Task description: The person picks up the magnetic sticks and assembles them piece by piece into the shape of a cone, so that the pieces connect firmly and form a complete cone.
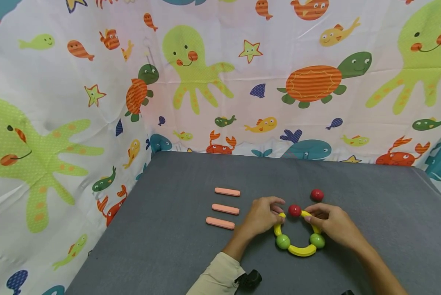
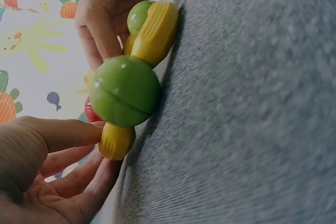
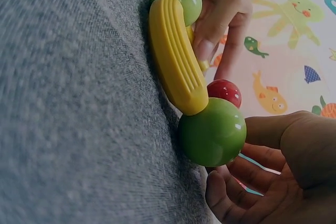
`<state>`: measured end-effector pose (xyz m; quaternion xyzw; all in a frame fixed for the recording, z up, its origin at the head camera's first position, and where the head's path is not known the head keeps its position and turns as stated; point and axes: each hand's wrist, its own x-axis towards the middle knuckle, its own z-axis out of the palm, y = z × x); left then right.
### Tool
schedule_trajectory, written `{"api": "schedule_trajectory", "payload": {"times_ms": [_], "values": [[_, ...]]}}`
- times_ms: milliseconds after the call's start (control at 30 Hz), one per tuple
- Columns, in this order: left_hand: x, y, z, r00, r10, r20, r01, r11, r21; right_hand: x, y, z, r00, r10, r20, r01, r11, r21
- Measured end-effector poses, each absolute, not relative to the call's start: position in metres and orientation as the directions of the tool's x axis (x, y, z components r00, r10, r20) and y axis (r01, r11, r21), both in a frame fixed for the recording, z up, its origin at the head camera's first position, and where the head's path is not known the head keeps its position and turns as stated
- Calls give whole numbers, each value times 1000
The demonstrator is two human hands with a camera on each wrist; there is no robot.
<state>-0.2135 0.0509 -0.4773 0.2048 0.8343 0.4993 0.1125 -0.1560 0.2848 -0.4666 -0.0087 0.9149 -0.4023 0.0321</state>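
Observation:
Three curved yellow pieces and three balls form a near ring on the grey cloth. My left hand (image 1: pixel 262 216) pinches the left yellow piece (image 1: pixel 277 230) near its upper end. On the other side, my right hand (image 1: pixel 333 224) holds the right yellow piece (image 1: pixel 306 214) between thumb and fingers. A ridged yellow piece (image 3: pixel 178 56) at the near side joins the left green ball (image 1: pixel 283 241) to the right green ball (image 1: pixel 317 241). At the top, a red ball (image 1: pixel 294 210) sits by the right piece's end, with a small gap to the left piece.
A second red ball (image 1: pixel 317 195) lies loose beyond the ring. Three straight salmon-pink sticks, the far stick (image 1: pixel 227 191), middle stick (image 1: pixel 226 209) and near stick (image 1: pixel 220 223), lie left of my left hand. A sea-animal curtain (image 1: pixel 213 49) hangs behind the grey table (image 1: pixel 150 246).

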Motion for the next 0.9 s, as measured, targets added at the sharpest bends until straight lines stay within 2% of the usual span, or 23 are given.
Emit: {"api": "schedule_trajectory", "payload": {"times_ms": [333, 733, 900], "values": [[-213, 55, -479, -897, 439, 55, 232, 360, 904, -157, 283, -467, -997, -47, -56, 9, 682, -731], [-212, 55, -480, -891, 446, 80, 262, 363, 894, -158, 283, -467, -996, -60, -70, 10, 690, -724], [-212, 55, -483, -882, 462, 88, 281, 368, 886, -157, 280, -469, -997, -79, -7, -49, 684, -728]]}}
